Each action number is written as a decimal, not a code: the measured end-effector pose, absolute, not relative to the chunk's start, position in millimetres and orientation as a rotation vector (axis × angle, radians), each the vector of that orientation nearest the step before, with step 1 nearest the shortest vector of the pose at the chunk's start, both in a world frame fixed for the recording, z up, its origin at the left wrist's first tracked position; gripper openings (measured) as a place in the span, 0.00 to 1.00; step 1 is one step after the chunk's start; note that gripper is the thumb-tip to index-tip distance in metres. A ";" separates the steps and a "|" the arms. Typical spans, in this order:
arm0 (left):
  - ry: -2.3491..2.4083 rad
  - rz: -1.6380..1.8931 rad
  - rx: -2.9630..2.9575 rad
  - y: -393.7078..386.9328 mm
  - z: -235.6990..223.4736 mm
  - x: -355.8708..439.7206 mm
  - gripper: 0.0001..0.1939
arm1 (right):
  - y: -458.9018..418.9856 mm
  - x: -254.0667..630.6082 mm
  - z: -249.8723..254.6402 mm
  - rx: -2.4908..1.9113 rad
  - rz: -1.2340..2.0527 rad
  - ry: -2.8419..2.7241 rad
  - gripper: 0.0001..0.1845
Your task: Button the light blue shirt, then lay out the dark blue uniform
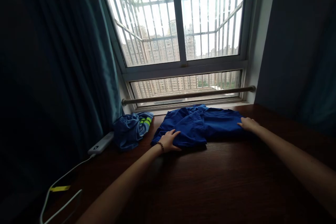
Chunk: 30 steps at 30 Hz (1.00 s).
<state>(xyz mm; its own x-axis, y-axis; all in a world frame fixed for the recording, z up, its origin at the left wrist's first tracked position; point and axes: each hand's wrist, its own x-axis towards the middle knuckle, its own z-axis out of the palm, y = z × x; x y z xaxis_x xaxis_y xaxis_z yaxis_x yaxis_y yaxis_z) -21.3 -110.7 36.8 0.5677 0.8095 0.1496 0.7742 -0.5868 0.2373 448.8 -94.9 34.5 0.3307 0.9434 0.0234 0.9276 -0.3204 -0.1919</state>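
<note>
A blue garment [187,126] lies spread and partly folded on the dark wooden surface, below the window; its exact kind is hard to make out. On its front left part rests my left hand [168,141], fingers apart and thumb stretched out, with a dark beaded bracelet at the wrist. At the garment's right end, my right hand [250,125] touches the edge, its thumb and forefinger slightly apart. The other fingers of that hand are partly hidden.
A crumpled blue cloth with yellow-green strips [131,129] lies on the left. Beside it is a white power bank [101,144] with a white cable [70,170]. A yellow strip [60,188] lies near the cable. Behind are a rail [189,95] and a dark curtain [86,59].
</note>
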 end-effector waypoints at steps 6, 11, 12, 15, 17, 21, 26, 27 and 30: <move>1.264 0.861 2.155 -105.7 44.3 -21.8 0.18 | -99.6 463.9 21.6 -2.365 0.143 -1.478 0.20; 0.988 1.302 1.324 -126.8 70.3 -69.0 0.18 | -120.5 474.4 29.4 -1.813 0.174 -1.165 0.23; 0.914 1.303 1.251 -134.3 72.6 -86.0 0.16 | -127.1 479.7 29.5 -1.718 0.237 -1.160 0.24; 0.669 0.988 1.249 -156.7 72.7 -136.1 0.13 | -144.5 500.4 26.4 -1.632 0.437 -1.236 0.22; 0.516 0.663 1.339 -168.1 73.2 -155.6 0.19 | -149.5 511.1 23.7 -1.626 0.505 -1.220 0.19; 0.528 0.500 1.431 -179.1 92.5 -142.9 0.34 | -144.7 499.7 22.8 -1.627 0.770 -1.266 0.24; 0.754 0.239 1.700 -186.9 113.0 -79.3 0.26 | -145.3 437.9 38.4 -1.769 0.890 -1.785 0.35; 0.794 0.076 1.793 -190.5 110.3 -67.2 0.25 | -148.9 426.5 44.1 -1.761 0.872 -1.873 0.35; 0.928 -0.212 2.123 -210.1 94.2 -37.9 0.26 | -166.3 401.7 64.4 -1.693 0.978 -2.035 0.29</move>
